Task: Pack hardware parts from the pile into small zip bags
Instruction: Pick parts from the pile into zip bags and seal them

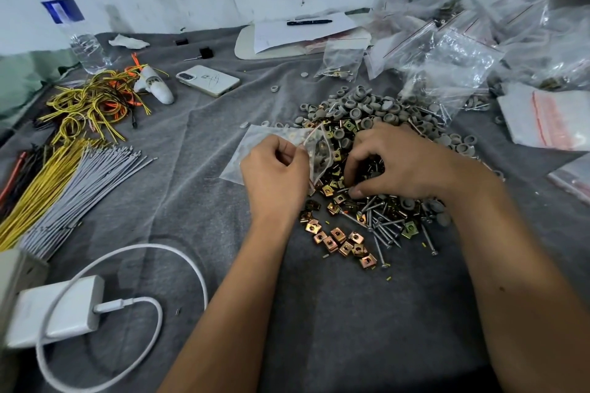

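Note:
A pile of hardware parts (pixel 376 214) lies on the grey cloth: brass clip nuts, long screws and grey round caps. My left hand (pixel 274 175) pinches the mouth of a small clear zip bag (pixel 252 150) with a red seal line, holding it at the pile's left edge. A few parts show inside the bag. My right hand (pixel 399 159) is curled down into the middle of the pile, its fingertips closed around some small parts that are mostly hidden under the fingers.
Bundles of yellow, orange and grey wires (pixel 73 150) lie at the left. A phone (pixel 207 80), water bottle (pixel 73 25) and white charger with cable (pixel 57 309) are on the cloth. Heaps of filled and empty zip bags (pixel 479 51) crowd the back right; paper and pen (pixel 306 27) behind.

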Demonstrator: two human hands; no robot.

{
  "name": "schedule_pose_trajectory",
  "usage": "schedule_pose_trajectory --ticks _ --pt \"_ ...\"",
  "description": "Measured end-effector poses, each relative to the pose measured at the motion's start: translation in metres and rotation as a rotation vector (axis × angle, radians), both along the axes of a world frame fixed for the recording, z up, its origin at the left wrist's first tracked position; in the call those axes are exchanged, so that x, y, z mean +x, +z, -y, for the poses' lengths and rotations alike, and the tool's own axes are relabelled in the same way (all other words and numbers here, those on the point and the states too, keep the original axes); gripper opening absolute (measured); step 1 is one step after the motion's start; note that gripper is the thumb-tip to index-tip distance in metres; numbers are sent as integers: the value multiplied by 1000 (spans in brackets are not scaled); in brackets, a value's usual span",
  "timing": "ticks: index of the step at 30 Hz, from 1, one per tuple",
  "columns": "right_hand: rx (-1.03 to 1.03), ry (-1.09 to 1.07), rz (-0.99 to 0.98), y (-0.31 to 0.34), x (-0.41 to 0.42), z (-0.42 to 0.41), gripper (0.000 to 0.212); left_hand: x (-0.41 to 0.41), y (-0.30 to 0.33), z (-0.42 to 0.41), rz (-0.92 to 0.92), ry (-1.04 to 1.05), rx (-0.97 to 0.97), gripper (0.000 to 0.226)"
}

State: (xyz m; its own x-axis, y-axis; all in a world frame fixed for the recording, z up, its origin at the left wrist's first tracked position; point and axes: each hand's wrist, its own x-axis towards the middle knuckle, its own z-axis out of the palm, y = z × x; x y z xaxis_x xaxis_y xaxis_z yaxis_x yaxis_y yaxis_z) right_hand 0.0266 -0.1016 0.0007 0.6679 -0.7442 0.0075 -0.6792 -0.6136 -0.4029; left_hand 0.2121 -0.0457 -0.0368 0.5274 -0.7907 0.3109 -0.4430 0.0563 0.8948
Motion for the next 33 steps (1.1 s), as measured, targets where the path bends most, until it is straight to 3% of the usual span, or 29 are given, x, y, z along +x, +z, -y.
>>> schedule_pose_trajectory --ticks 3,7,9,18,27,33 --pt "-8 20 -13 -1 0 1 14 -1 0 0 8 -13 -1 28" --pt "-30 -36 484 -2 0 0 12 -3 1 0 69 -52 -17 34" --pt "-99 -73 627 -4 5 -1 13 -4 1 1 98 -68 -15 35" --pt "-302 -24 481 -17 29 -6 23 -4 0 1 89 -59 -24 26" --pt "-214 -67 377 -20 28 -5 27 -3 -3 3 81 -59 -36 28" --pt "-209 -89 423 -21 27 -4 30 -2 -3 3 85 -56 -44 32"
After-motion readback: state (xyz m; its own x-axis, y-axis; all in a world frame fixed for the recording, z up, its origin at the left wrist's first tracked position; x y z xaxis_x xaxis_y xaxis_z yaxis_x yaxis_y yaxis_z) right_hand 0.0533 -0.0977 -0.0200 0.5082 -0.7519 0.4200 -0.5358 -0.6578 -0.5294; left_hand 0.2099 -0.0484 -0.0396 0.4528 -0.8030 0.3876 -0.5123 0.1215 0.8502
